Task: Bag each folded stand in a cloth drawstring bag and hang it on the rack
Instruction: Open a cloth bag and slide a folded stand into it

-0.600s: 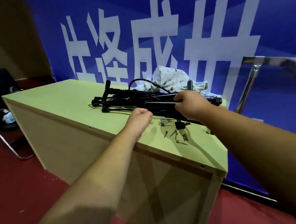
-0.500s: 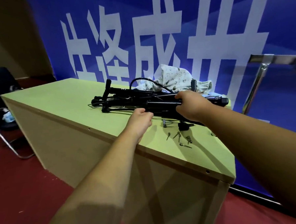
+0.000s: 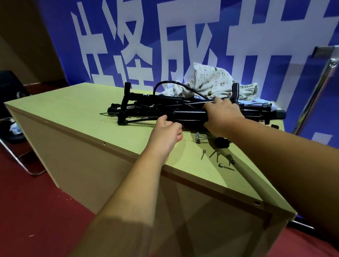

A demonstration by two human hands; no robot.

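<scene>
Toward the far right corner of the bench (image 3: 75, 109), the heap of folded stands (image 3: 143, 104) lies in a black tangle. The printed cloth bags (image 3: 211, 77) are bunched behind it along the back edge. Your right grip (image 3: 221, 115) is wrapped over the thick tube of the nearest stand (image 3: 187, 115), fingers curled round it from above. Your left grip (image 3: 165, 134) sits just beside that tube's free end, fingers curled in. I cannot tell whether it has a thin leg pinched.

The stand looks stiff and fairly heavy, all metal tubes with hinged legs that may swing loose. Take it by the fat central tube near the middle, not by a thin strut. Watch the cable loop (image 3: 162, 85) arching over the heap, because it could snag as the stand comes away. The bags look soft and limp, so one grip will probably have to hold the mouth open. Small metal pins (image 3: 225, 165) lie loose near the front edge, and the chrome rack (image 3: 317, 85) stands off the bench's right end.
</scene>
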